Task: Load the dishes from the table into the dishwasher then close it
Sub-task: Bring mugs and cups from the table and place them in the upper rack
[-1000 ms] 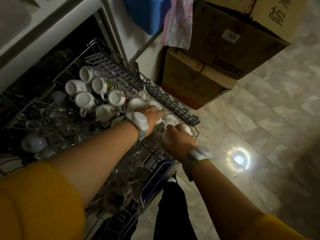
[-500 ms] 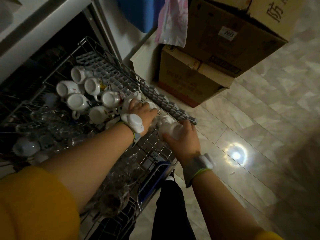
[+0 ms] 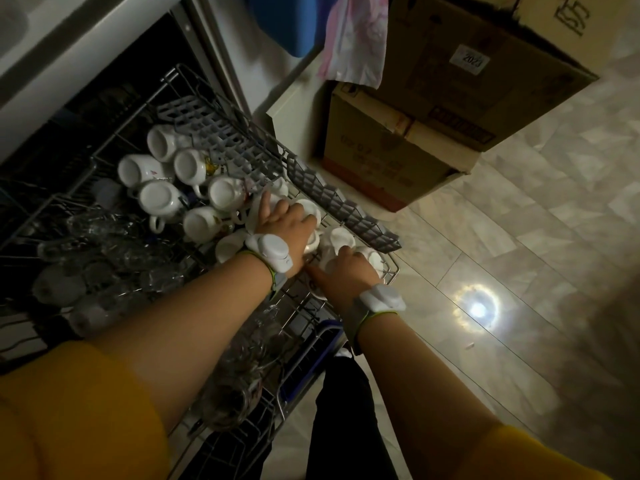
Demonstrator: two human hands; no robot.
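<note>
A: Where are the hands right now?

B: Both are over the front right corner of the pulled-out upper rack (image 3: 346, 220). The left hand (image 3: 287, 225) lies on a white cup (image 3: 309, 210) next to the grey folding shelf (image 3: 341, 206), fingers spread over it and bent slightly down. It looks like a loose hold from above, but I cannot tell how firmly it grips.

A: And the right hand?

B: The right hand (image 3: 341, 273) sits just nearer the person, at the rack's corner, fingers curled round a small white cup (image 3: 334, 252) and thumb pointing left across the wires. Another cup (image 3: 375, 259) stands touching it on the outer side.

A: So which way does the work lie from the hands?

B: Directly beneath them. The row of small cups runs along the rack's right edge, parallel to the grey shelf, from the corner back towards the machine. The right hand is nearest the corner end, the left hand 1 cup further in.

A: The rest of the load?

B: A cluster of about 6 white mugs (image 3: 157, 199) lies on its sides further back and to the left, with clear glasses (image 3: 114, 237) beyond them in the dim left part.

A: What does the next move need?

B: I judge the cup under the right hand must settle between the wires without knocking its neighbours, since they stand touching. The table is not in view, so I cannot tell how many dishes remain.
</note>
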